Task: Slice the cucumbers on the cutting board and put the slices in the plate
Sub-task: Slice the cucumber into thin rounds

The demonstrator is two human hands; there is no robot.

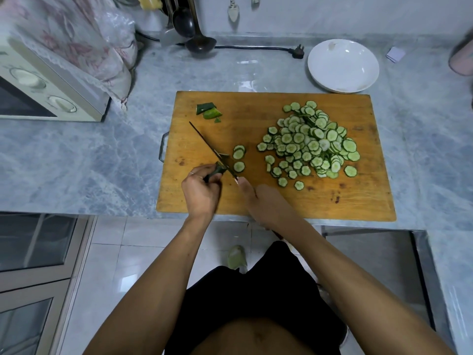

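- Right hand (258, 201) grips knife (212, 149) near cutting board's (281, 203) front edge.
- Left hand (201, 188) pinches cucumber stub (219, 170) against blade.
- Slices (312, 142) heaped right of centre; plate (343, 65) bare beyond board's far right corner.
- Step: final cuts. Next: transfer slices.

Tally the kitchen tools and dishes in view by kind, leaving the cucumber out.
Cutting board: 1
Knife: 1
Plate: 1
Ladle: 1
Microwave oven: 1
Total: 5
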